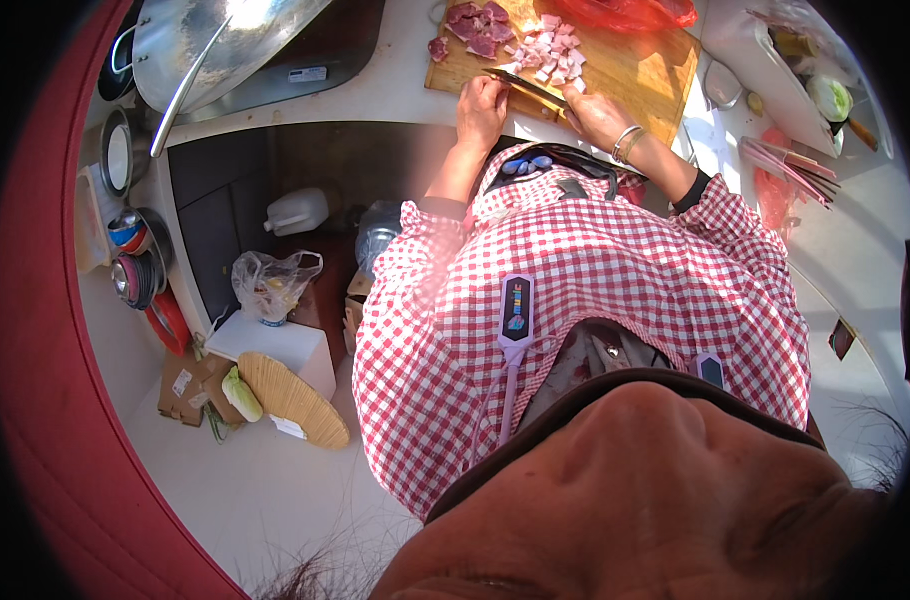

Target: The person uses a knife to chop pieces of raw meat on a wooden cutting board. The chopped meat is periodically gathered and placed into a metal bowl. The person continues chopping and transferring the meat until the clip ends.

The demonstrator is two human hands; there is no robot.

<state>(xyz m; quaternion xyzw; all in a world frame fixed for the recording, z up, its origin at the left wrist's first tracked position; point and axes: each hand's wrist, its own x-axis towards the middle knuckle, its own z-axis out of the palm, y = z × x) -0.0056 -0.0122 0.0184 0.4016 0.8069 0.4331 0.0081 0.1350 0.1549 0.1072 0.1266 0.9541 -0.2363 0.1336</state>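
Observation:
My right hand (599, 116) grips the handle end of a kitchen knife (528, 87), whose dark blade points left over the near edge of a wooden cutting board (642, 79). Close to the blade's tip is my left hand (482, 111), fingers curled at the board's edge. Whether it pinches something there is hidden. On the board, a heap of pale pink diced meat (551, 51) lies just beyond the knife. Darker red meat slices (482, 28) rest to the left of that heap. A red plastic bag (635, 10) sits on the board's far part.
At the left, a large metal wok (222, 52) with a long-handled utensil (188, 86) stands over the stove. A white bin with cabbage (828, 97) and a bundle of chopsticks (792, 169) are at the right. Below the counter are a plastic jug (299, 211) and a white box (275, 341).

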